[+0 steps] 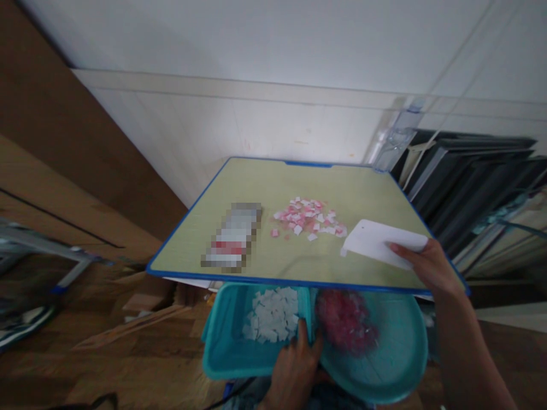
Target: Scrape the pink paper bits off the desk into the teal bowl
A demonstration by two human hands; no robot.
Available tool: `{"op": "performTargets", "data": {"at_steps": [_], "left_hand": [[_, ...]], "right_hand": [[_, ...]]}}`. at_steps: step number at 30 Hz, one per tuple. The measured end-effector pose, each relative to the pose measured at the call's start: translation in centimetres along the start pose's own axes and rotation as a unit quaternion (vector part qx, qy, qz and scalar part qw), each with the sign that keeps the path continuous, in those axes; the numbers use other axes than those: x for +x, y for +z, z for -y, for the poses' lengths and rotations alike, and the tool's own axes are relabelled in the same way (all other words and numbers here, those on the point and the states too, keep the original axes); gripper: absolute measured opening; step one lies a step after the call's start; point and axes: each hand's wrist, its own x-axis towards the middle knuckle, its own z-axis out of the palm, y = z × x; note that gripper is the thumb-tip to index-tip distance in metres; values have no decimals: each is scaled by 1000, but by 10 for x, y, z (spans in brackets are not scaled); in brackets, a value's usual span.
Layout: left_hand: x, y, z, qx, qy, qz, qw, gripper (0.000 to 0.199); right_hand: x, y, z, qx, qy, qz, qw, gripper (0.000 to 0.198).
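My right hand point(429, 262) pinches a flat white card point(380, 242), thumb on top, tilted over the right side of the board. Close to the card's left edge, a pile of small white and pink square pieces point(305, 215) is spread on the yellowish, blue-edged board point(273, 262). Below the board, my left hand point(294, 364) grips where a teal rectangular tray point(228, 364) meets a teal round basin point(405, 353). White square pieces point(273, 313) fill part of the tray. Blurred red-pink pieces point(346, 322) lie in the basin.
A phone-like object point(233, 236), pixelated, lies on the board's left. A clear plastic bottle point(397, 139) stands behind the far right corner. Dark flat panels point(470, 176) lean at the right. Cardboard point(85, 171) is at the left, and a pale wall rises behind.
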Motion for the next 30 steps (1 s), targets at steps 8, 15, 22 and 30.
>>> {"op": "performTargets", "data": {"at_steps": [8,15,22,30], "left_hand": [[0,-2,2,-1,7,12,1000,74],[0,1,3,2,14,-14,1000,70],[-1,2,2,4,15,-19,1000,70],[0,2,3,-7,26,-23,999,67]], "right_hand": [[-2,10,5,-23,-5,27,999,28],[-14,41,32,-38,-1,61,997,30],[-20,110,49,8,-32,138,990,23],[-20,139,51,57,-61,157,984,23]]}}
